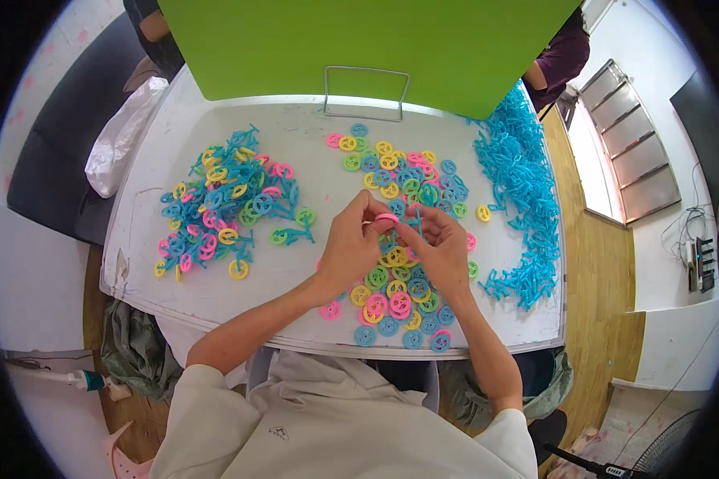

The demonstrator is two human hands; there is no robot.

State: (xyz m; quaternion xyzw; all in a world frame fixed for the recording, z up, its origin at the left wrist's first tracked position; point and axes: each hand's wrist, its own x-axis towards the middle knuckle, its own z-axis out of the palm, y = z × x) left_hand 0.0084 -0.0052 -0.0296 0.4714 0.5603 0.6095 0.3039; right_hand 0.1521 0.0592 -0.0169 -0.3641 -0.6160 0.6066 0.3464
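Between the two hands, over the middle of a white table point(144, 255), a pink wheel point(387, 217) sits edge-on in the pinch of the left hand point(353, 239); thumb and fingertips are closed on it. The right hand point(439, 243) meets it from the other side, its thumb up against the wheel, and a blue stem point(419, 220) stands among its curled fingers, apparently held there — whether stem and wheel are joined is hidden by the fingers.

Left of the grip, well apart from it, lies a heap of joined pieces point(244, 203), blue stems carrying pink, yellow, green and blue wheels; these look like the finished share. Beneath the grip, and spreading both beyond it and toward the body, are loose wheels point(378, 304) in the same colours, none visibly fitted. To the right of the grip, a long bank of bare blue stems point(519, 180) runs along the table's edge. Judging by these supplies, plenty is left — perhaps more than is done, though overlapping pieces prevent a count. Beyond the grip, a green panel point(375, 48) closes off the far side.
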